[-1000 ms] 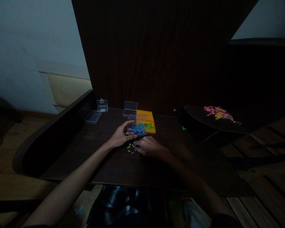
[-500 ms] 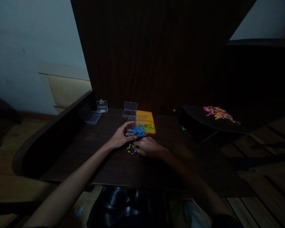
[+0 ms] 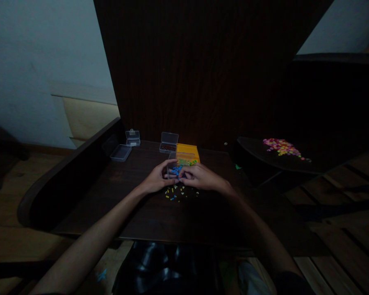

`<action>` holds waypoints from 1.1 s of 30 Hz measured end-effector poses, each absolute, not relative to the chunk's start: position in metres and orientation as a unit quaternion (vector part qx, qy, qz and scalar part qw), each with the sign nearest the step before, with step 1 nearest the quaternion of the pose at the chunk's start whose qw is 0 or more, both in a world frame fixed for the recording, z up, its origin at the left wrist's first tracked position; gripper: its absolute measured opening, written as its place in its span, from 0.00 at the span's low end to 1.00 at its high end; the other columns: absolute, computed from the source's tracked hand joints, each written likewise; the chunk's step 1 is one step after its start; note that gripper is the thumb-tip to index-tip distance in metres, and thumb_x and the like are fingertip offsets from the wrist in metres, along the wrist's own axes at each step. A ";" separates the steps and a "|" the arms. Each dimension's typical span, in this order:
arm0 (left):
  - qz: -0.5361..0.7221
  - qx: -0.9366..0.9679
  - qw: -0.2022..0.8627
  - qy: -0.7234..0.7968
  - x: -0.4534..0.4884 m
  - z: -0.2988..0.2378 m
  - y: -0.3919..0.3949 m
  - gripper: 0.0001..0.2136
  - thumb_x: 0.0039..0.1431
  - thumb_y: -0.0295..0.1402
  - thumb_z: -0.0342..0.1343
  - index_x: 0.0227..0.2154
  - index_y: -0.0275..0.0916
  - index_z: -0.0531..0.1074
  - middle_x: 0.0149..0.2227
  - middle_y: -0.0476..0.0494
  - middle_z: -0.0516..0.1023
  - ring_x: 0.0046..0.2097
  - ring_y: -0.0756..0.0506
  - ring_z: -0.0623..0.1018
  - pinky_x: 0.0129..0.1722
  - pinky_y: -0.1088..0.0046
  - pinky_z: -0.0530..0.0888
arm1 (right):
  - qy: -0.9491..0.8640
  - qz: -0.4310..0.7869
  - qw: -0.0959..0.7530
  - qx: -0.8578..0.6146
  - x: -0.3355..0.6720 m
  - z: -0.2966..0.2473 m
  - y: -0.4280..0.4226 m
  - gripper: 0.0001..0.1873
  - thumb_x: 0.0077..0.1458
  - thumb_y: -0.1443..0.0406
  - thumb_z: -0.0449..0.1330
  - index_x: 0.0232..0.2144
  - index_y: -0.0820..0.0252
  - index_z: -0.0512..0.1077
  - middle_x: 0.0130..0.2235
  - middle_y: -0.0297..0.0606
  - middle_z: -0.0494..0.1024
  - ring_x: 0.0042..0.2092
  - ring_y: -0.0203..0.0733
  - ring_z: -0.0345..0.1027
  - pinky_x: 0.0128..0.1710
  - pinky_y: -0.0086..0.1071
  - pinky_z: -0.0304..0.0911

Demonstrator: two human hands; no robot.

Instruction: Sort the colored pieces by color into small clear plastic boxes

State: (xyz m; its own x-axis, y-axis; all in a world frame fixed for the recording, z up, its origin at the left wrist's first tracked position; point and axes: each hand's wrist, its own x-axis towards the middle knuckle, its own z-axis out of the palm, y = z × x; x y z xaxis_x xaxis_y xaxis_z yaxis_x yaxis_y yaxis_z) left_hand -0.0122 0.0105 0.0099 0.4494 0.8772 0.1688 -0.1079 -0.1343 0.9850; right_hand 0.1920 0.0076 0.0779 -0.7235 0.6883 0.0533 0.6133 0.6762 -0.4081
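My left hand (image 3: 156, 177) grips the left side of a clear plastic box (image 3: 172, 156) with its lid raised. Blue small pieces (image 3: 176, 169) lie inside it. Over the box's right part is my right hand (image 3: 197, 177), its fingers pinched together at the blue pieces; whatever is between the fingertips is too small to make out. On the tabletop just below both hands are scattered small yellow pieces (image 3: 167, 196), with a few blue and pale ones among them. Behind the box stands a yellow case (image 3: 187, 149) with green pieces (image 3: 193, 162), partly covered by my right hand.
An open clear box with dark red pieces (image 3: 168, 147) stands at the back. Farther left are a small clear box (image 3: 133, 138) and a shallow clear tray (image 3: 121, 153). A pink and yellow heap (image 3: 283, 147) rests on the right-hand surface. The table (image 3: 135, 217) has a raised left side.
My right hand has moved up from the loose pieces on the table to the inside of the clear box. More scattered pieces now show. My left hand keeps holding the box.
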 end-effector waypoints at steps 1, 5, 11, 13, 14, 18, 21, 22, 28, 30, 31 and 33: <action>0.419 0.625 0.584 0.305 -0.012 0.010 0.010 0.35 0.45 0.27 0.68 0.57 0.38 0.62 0.52 0.36 0.73 0.47 0.44 0.77 0.50 0.61 0.75 | -0.910 0.177 0.101 -0.360 0.190 0.079 0.010 0.07 0.56 0.67 0.60 0.38 0.62 0.75 0.25 0.28 0.66 0.26 0.31 0.55 0.29 0.25 0.48; 0.417 0.638 0.576 0.294 -0.012 0.012 0.008 0.35 0.44 0.27 0.68 0.57 0.38 0.63 0.49 0.38 0.74 0.48 0.43 0.77 0.50 0.61 0.75 | -0.917 0.150 0.087 -0.360 0.181 0.074 0.021 0.08 0.58 0.65 0.60 0.38 0.62 0.76 0.25 0.29 0.67 0.27 0.32 0.56 0.29 0.26 0.46; 0.413 0.654 0.565 0.289 -0.012 0.012 0.008 0.36 0.44 0.27 0.68 0.58 0.37 0.61 0.53 0.36 0.72 0.51 0.41 0.75 0.49 0.61 0.75 | -0.930 0.134 0.082 -0.332 0.175 0.059 0.032 0.10 0.59 0.63 0.59 0.40 0.62 0.76 0.30 0.35 0.74 0.30 0.34 0.61 0.30 0.27 0.48; 0.412 0.654 0.565 0.288 -0.011 0.011 0.008 0.35 0.44 0.26 0.67 0.58 0.37 0.62 0.53 0.35 0.72 0.52 0.41 0.75 0.49 0.61 0.75 | -0.931 0.141 0.078 -0.327 0.174 0.058 0.033 0.10 0.59 0.63 0.59 0.40 0.62 0.77 0.32 0.36 0.76 0.31 0.34 0.63 0.30 0.27 0.49; 0.411 0.653 0.568 0.287 -0.011 0.011 0.008 0.35 0.45 0.26 0.67 0.58 0.37 0.62 0.53 0.35 0.72 0.52 0.41 0.75 0.49 0.62 0.75 | -0.932 0.146 0.076 -0.324 0.174 0.058 0.033 0.10 0.59 0.64 0.58 0.40 0.61 0.77 0.32 0.36 0.76 0.31 0.34 0.63 0.31 0.27 0.50; 0.404 0.651 0.582 0.271 -0.011 0.011 0.008 0.35 0.45 0.26 0.66 0.58 0.37 0.61 0.52 0.35 0.73 0.51 0.41 0.76 0.48 0.62 0.75 | -0.929 0.162 0.081 -0.322 0.174 0.059 0.032 0.11 0.59 0.65 0.59 0.42 0.61 0.77 0.32 0.35 0.77 0.30 0.33 0.64 0.31 0.26 0.51; 0.403 0.661 0.572 0.272 -0.013 0.011 0.008 0.36 0.45 0.26 0.66 0.58 0.37 0.61 0.52 0.35 0.73 0.51 0.40 0.76 0.48 0.62 0.75 | -0.924 0.173 0.116 -0.320 0.177 0.062 0.029 0.11 0.58 0.65 0.60 0.42 0.60 0.78 0.29 0.33 0.75 0.29 0.32 0.62 0.31 0.26 0.51; 0.402 0.664 0.565 0.278 -0.013 0.011 0.009 0.36 0.44 0.26 0.66 0.58 0.37 0.61 0.53 0.35 0.73 0.51 0.40 0.76 0.48 0.62 0.75 | -0.922 0.179 0.126 -0.320 0.179 0.063 0.027 0.10 0.57 0.65 0.60 0.41 0.60 0.78 0.28 0.32 0.74 0.28 0.32 0.61 0.30 0.26 0.51; 0.418 0.653 0.553 0.305 -0.015 0.008 0.013 0.36 0.43 0.27 0.67 0.57 0.37 0.62 0.55 0.35 0.71 0.50 0.41 0.76 0.49 0.61 0.75 | -0.915 0.259 0.089 -0.296 0.185 0.068 0.008 0.08 0.54 0.65 0.62 0.35 0.62 0.79 0.20 0.26 0.66 0.23 0.29 0.58 0.28 0.25 0.53; 0.423 0.649 0.554 0.305 -0.015 0.007 0.014 0.36 0.43 0.28 0.67 0.57 0.37 0.62 0.55 0.35 0.70 0.50 0.41 0.76 0.50 0.61 0.75 | -0.926 0.247 0.051 -0.281 0.185 0.064 0.003 0.07 0.54 0.66 0.62 0.35 0.61 0.79 0.22 0.28 0.69 0.25 0.31 0.60 0.29 0.25 0.54; 0.425 0.647 0.556 0.304 -0.016 0.006 0.014 0.37 0.42 0.28 0.67 0.57 0.37 0.62 0.55 0.35 0.71 0.49 0.41 0.76 0.50 0.60 0.75 | -0.932 0.227 0.041 -0.280 0.184 0.060 0.001 0.07 0.54 0.66 0.62 0.35 0.61 0.79 0.24 0.29 0.71 0.27 0.32 0.62 0.31 0.26 0.54; 0.424 0.645 0.558 0.305 -0.016 0.007 0.014 0.37 0.42 0.28 0.68 0.57 0.37 0.62 0.54 0.35 0.71 0.49 0.41 0.76 0.50 0.60 0.75 | -0.941 0.183 0.034 -0.284 0.182 0.053 -0.001 0.06 0.53 0.66 0.62 0.35 0.60 0.78 0.29 0.33 0.76 0.33 0.35 0.66 0.34 0.27 0.56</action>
State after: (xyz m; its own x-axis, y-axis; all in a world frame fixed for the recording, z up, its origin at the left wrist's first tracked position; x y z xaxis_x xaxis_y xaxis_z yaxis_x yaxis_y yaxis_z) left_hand -0.0157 0.0141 0.0067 0.4536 0.8670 0.2065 -0.0797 -0.1913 0.9783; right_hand 0.1816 -0.0012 0.0526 -0.8361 0.5472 -0.0395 0.5221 0.7716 -0.3634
